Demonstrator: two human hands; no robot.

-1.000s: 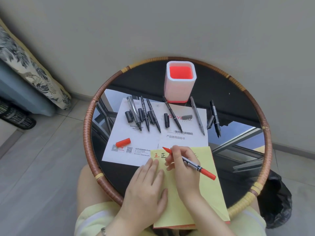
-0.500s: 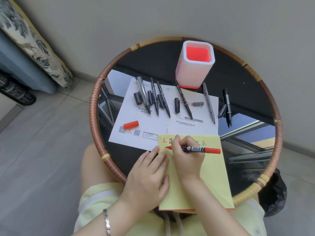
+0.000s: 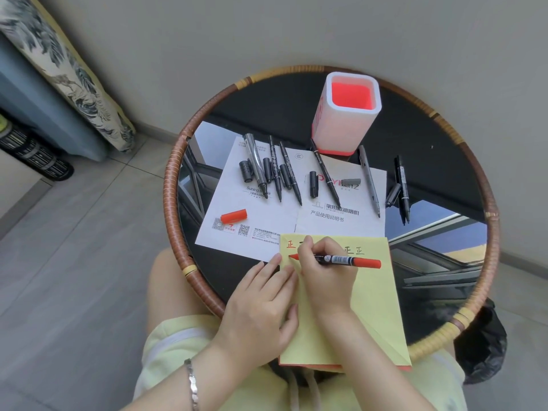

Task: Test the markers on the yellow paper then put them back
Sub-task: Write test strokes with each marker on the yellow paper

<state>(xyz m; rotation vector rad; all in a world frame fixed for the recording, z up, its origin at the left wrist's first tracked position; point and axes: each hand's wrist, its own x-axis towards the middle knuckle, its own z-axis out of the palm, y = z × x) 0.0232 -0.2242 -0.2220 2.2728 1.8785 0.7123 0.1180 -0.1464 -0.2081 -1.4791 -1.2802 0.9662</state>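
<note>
My right hand grips a red marker, which lies nearly level with its red tip pointing left over the yellow paper. Red and black characters run along the paper's top edge. My left hand rests flat on the paper's left side. The marker's red cap lies on the white leaflet. Several uncapped black markers and their caps lie in a row on the leaflet. A white holder with a red inside stands at the back.
Everything sits on a round glass table with a woven rim. One black marker lies on bare glass at the right. A black bag sits below the table's right edge. A patterned cushion leans at the left wall.
My right hand has turned the red marker from slanting to nearly level, tip left. The view has shifted so the table sits further right. My left hand stays on the paper.
</note>
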